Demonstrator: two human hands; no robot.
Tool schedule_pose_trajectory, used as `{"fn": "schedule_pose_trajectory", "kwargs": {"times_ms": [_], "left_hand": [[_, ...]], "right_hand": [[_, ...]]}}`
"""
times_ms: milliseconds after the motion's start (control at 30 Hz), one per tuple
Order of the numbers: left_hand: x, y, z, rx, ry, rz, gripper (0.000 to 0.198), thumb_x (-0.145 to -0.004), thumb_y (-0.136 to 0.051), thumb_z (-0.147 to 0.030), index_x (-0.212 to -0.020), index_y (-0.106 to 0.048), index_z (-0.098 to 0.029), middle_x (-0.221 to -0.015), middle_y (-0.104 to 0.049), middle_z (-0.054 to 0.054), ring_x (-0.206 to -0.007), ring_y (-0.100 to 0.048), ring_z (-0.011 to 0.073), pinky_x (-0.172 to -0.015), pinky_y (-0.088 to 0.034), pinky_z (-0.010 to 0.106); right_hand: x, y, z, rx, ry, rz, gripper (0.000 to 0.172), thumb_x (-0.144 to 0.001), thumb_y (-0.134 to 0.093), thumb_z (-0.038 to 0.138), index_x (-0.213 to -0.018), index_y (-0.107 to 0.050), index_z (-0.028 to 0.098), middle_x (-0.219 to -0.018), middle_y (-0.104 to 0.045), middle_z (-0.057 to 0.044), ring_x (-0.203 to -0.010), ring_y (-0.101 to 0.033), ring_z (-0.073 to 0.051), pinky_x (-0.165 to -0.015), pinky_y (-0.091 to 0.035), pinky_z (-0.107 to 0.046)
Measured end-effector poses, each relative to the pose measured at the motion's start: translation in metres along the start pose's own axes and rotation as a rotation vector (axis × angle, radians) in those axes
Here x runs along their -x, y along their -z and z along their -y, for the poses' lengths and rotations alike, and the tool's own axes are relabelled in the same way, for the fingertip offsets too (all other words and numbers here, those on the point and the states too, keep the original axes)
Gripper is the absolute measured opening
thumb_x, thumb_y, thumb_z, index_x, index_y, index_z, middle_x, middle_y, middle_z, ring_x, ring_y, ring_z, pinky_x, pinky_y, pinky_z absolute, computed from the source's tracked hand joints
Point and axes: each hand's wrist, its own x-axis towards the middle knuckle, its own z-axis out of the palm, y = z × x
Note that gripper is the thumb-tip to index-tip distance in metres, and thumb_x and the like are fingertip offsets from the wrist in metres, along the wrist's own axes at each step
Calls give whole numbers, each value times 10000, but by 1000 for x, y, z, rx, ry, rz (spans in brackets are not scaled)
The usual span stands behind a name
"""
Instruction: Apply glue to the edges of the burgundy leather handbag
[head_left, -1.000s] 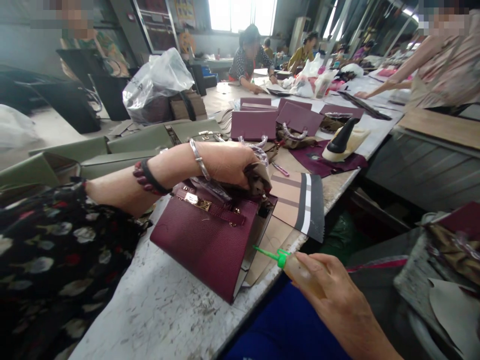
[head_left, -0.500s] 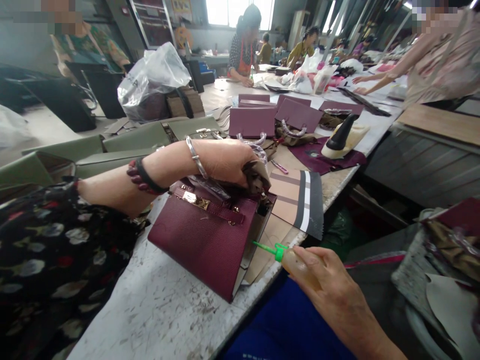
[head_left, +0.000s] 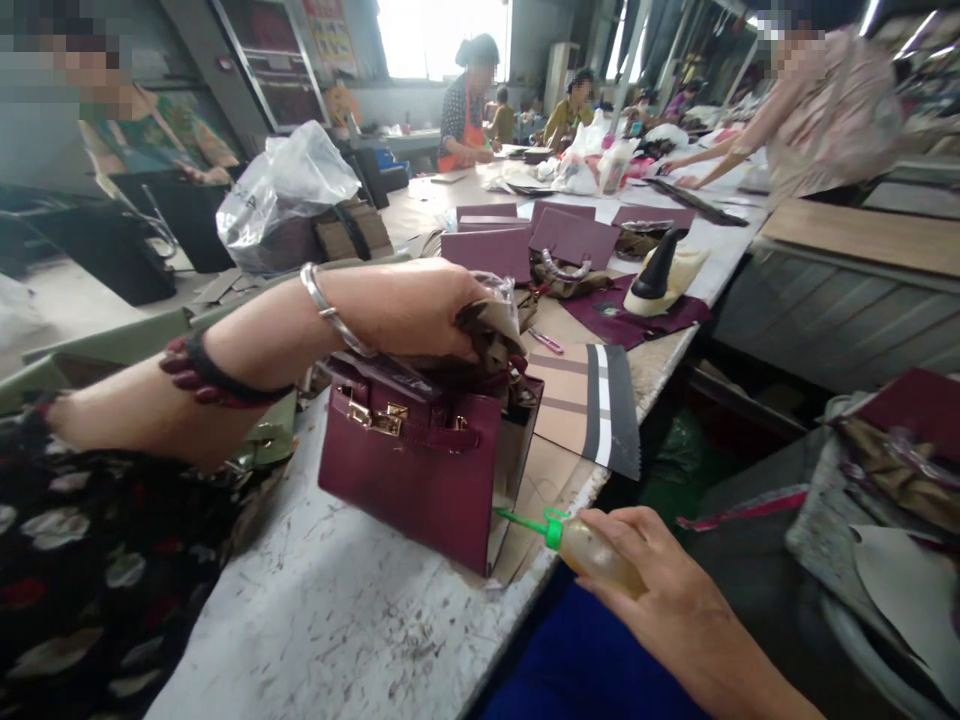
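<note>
A burgundy handbag (head_left: 409, 475) with gold clasps stands slightly tilted on the worn white table (head_left: 315, 620). My left hand (head_left: 442, 310) reaches over its top, fingers closed on the bunched brown lining (head_left: 499, 335); the fingertips are partly hidden. My right hand (head_left: 645, 570) is wrapped around a squeeze bottle (head_left: 592, 550) of amber liquid with a green cap. Its thin green nozzle (head_left: 521, 521) points at the pale inner edge of the bag's open right side, at or very near it; I cannot tell whether they touch.
A striped sheet (head_left: 574, 405) lies beside the bag, with a pink-handled tool (head_left: 546, 341) behind it. Farther back are mauve bag parts (head_left: 487, 252) and a pale container with a black cone (head_left: 660, 270). Green bags (head_left: 112, 340) line the left. Co-workers stand and sit around the tables.
The bag has turned and tipped more upright under my left hand. The nozzle has moved down along the bag's side edge. The whole view has shifted a little.
</note>
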Motion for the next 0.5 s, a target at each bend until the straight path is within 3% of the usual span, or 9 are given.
{"fn": "schedule_pose_trajectory", "kwargs": {"times_ms": [200, 367, 500], "left_hand": [[11, -5, 0, -100, -91, -100, 276, -858, -531, -231, -1052, -625, -403, -940, -676, -133, -767, -588, 43, -694, -353, 119], [19, -16, 1, -73, -133, -119, 320, -832, -514, -176, -1019, -631, -408, -871, -661, -170, -725, -575, 3, -656, -332, 78], [22, -17, 3, -82, -162, -150, 287, -848, -528, -233, -1017, -618, -448, -862, -655, -198, -712, -596, -16, -652, -353, 53]], "right_hand": [[-10, 7, -4, 53, -55, -61, 365, -821, -594, 285, -1179, -518, 288, -1001, -551, -41, -902, -601, -213, -815, -547, -365], [-11, 5, -13, 101, -83, -80, 395, -813, -612, 270, -1190, -494, 280, -1016, -530, -44, -910, -590, -221, -804, -547, -378], [-19, 2, -17, 137, -92, -60, 455, -786, -674, 248, -1199, -487, 283, -1016, -524, -39, -914, -571, -221, -814, -538, -383]]}}
